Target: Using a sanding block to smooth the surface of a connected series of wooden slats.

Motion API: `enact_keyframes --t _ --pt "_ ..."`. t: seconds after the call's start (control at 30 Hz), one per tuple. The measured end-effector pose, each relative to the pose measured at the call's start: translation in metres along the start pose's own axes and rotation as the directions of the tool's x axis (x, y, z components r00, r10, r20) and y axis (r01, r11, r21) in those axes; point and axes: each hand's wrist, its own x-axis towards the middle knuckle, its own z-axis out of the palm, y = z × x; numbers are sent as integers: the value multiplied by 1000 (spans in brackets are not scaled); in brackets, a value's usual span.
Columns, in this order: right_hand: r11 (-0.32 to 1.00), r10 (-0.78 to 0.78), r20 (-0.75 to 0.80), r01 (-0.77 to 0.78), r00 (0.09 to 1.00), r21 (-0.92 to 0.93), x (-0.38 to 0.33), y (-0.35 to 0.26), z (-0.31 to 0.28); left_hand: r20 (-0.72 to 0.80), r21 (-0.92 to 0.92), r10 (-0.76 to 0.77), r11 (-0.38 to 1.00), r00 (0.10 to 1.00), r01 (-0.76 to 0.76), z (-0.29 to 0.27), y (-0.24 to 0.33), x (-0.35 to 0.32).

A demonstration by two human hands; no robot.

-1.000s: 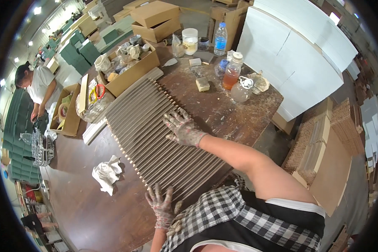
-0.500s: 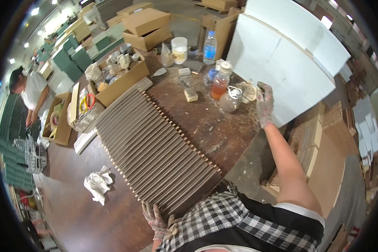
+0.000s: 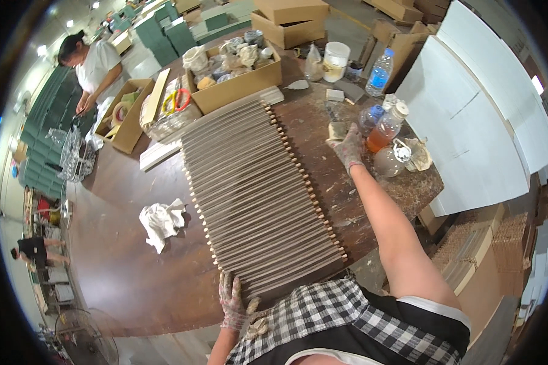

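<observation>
My right hand (image 3: pixel 348 150), in a stained patterned glove, reaches over the table to a small pale block (image 3: pixel 337 129). Its thumb and fingers are spread at the block's near and right sides; no firm grip shows. My left hand (image 3: pixel 231 302), gloved alike, rests with extended fingers at the near left corner of a row of grey-brown wooden slats (image 3: pixel 256 194). The slats lie side by side, their bare pale ends forming two long edges. Right of the block stand a bottle of orange liquid (image 3: pixel 383 131) and a round bottle of cloudy liquid (image 3: pixel 391 159).
A crumpled white cloth (image 3: pixel 162 222) lies left of the slats on the brown table (image 3: pixel 128 274). Beyond them is a cardboard box (image 3: pixel 237 85) of bags and jars. A water bottle (image 3: pixel 380 74) and white tub (image 3: pixel 335 62) stand farther back. Another person (image 3: pixel 97 67) works at far left.
My right hand has moved left from beside the white panels to the pale block. My left hand stays by the slats' corner. The whole view has shifted.
</observation>
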Motion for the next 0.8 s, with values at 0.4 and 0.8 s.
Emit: enact_keyframes --t 0.4,0.8 --pt "547 -754 136 500 643 671 -199 -129 -65 8 -828 -372 518 928 215 -36 5 137" --pt "636 -517 819 -529 248 562 -198 -114 -47 197 -946 -27 256 980 197 -33 -6 176"
